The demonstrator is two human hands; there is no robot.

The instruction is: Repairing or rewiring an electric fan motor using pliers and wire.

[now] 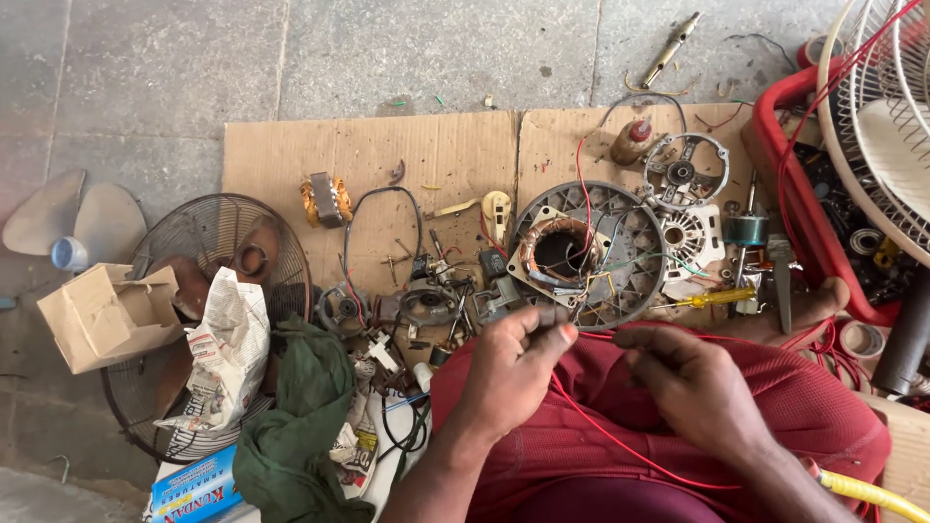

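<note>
My left hand (513,363) pinches a thin red wire (620,444) between thumb and fingertips, just in front of a round grey fan motor housing (620,237) with a copper winding (542,242) in it. My right hand (693,383) rests curled over my red-clothed lap (581,426), fingers closed around the same red wire, which trails down across my leg. More red wire runs from the motor toward the back of the cardboard (387,155).
Several small motor parts, screws and a yellow-handled screwdriver (712,297) lie on the cardboard. A fan guard (208,232), cardboard box (107,315), crumpled newspaper (232,339) and green cloth (295,426) sit at left. A red crate (804,213) and white fan grille (886,126) stand at right.
</note>
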